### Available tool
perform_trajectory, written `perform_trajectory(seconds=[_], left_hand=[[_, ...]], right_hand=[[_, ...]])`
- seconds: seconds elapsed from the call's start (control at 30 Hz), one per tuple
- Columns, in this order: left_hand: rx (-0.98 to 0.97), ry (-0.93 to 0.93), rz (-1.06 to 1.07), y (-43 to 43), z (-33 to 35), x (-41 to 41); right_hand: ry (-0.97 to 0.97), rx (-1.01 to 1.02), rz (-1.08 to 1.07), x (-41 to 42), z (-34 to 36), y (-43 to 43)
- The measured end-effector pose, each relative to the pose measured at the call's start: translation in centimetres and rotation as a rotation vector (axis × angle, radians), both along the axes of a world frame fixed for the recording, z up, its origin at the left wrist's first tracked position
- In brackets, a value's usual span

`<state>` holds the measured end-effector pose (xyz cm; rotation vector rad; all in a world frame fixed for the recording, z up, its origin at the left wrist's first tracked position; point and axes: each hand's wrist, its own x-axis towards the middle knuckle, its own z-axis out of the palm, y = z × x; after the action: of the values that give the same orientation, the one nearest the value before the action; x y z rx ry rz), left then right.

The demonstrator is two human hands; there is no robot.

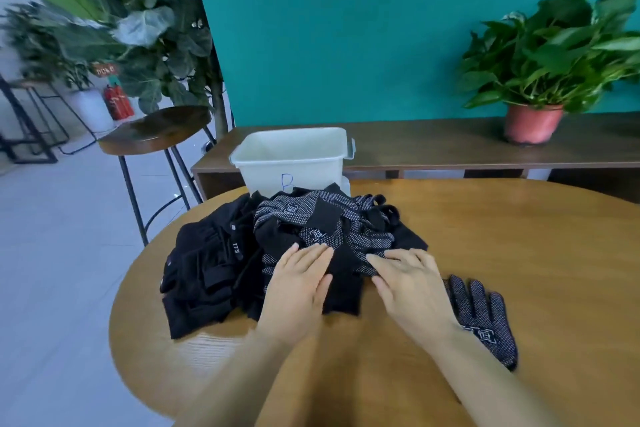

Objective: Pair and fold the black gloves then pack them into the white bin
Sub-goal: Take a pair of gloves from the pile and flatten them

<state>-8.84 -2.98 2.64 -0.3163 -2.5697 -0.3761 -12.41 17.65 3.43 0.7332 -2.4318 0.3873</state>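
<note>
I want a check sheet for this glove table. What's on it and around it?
Surface: round wooden table.
Job's things: pile of black gloves mid-table; one dotted glove lying apart to its right; white bin behind the pile, no gloves seen inside.
Clutter: nothing seen.
Hands: left hand and right hand rest flat on the pile.
Cables: nothing seen.
Surroundings: stool at left, potted plant on a low shelf, green wall.

A blue handwritten "B" marks the front of the bin (311,166) at 12 o'clock. White letters, apparently "ITS", run along a glove (214,253) at 9 o'clock. A sign (105,70) at 10 o'clock is unreadable.
</note>
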Motion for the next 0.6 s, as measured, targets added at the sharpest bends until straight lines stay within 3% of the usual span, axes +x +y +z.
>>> perform_trajectory(seconds=[0.17,0.3,0.43,0.5,0.6], left_hand=[[-0.152,0.133,0.008,-2.1,1.1,-5.5],[-0.237,0.116,0.043,-2.4,0.9,-9.3],[-0.249,0.190,0.100,-3.0,0.7,-11.4],[-0.115,0.190,0.152,-3.2,1.6,-11.5],[0.276,0.076,0.193,-3.2,6.1,-10.4]], right_hand=[[-0.012,0.011,0.016,-4.7,1.2,-3.2],[-0.022,0.063,0.039,-8.2,1.5,-5.2],[-0.075,0.144,0.053,-10.0,1.8,-6.4],[-0.114,0.143,0.079,-10.2,2.8,-6.5],[-0.206,0.038,0.106,-10.4,5.6,-5.7]])
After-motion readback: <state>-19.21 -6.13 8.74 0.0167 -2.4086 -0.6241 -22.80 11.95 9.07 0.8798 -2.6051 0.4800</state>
